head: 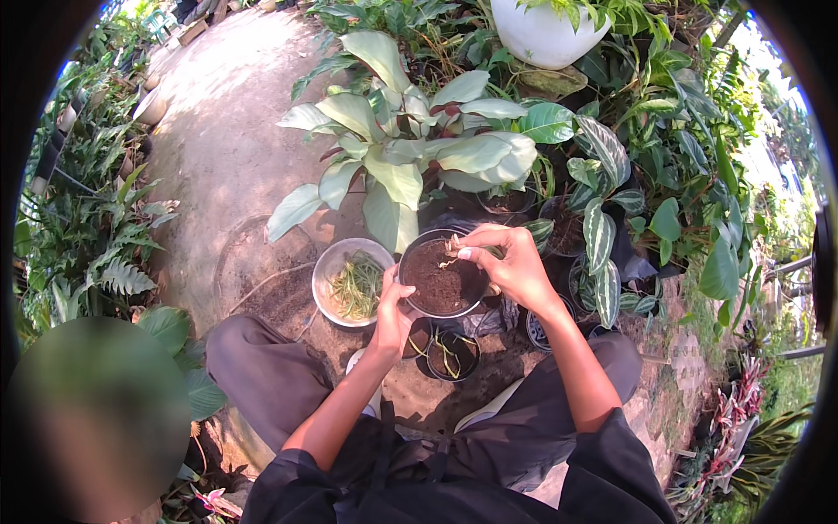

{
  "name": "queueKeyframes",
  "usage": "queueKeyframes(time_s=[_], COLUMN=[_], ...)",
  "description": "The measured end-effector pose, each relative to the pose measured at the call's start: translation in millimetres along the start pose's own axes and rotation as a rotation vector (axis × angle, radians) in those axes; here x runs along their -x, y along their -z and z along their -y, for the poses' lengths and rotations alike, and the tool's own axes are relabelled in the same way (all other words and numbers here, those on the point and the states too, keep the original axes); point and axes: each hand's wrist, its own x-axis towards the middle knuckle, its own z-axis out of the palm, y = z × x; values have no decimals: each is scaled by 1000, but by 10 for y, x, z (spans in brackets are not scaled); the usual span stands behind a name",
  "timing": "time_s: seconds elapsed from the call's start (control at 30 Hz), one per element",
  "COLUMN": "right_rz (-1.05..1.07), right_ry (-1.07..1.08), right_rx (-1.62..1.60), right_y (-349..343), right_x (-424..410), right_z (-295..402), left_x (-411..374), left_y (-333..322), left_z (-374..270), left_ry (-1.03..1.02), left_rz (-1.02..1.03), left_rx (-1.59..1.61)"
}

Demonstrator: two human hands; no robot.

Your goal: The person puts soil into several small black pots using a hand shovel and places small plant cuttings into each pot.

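Between my knees, a black plastic plant pot [435, 285] filled with dark soil is held up by my left hand [393, 314], its thumb over the rim. My right hand [507, 265] is at the pot's right side and pinches a small pale, root-like plant piece [453, 249] over the soil; the palm side is hidden. Left of the pot stands a round whitish tub [327, 308] with cut green grass-like plants [357, 285] in it. Below, on the ground, a small black pot [453, 355] holds soil and thin yellow-green shoots, with another small pot [417, 340] beside it.
A large silvery-leaved plant [406, 150] spreads just beyond the pot. Potted plants with striped leaves [601, 232] crowd the right, under a white planter [550, 36]. A concrete path [216, 118] runs up the left, bordered by ferns [124, 278]. A blurred round patch covers the lower left.
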Motion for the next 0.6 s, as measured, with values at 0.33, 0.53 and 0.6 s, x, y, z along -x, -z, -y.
queueKeyframes(time_s=[0.33, 0.53, 0.6], right_rz=[-96, -60, -13], right_ry=[-127, -141, -164], right_rx=[-362, -348, -318], right_y=[-31, -60, -69], right_x=[36, 63, 71], right_z=[-53, -10, -30], left_x=[93, 132, 141], left_y=[-30, -11, -5], left_z=[-23, -19, -17], left_ry=[18, -13, -17], left_rz=[-82, -12, -15], left_rx=[22, 58, 45])
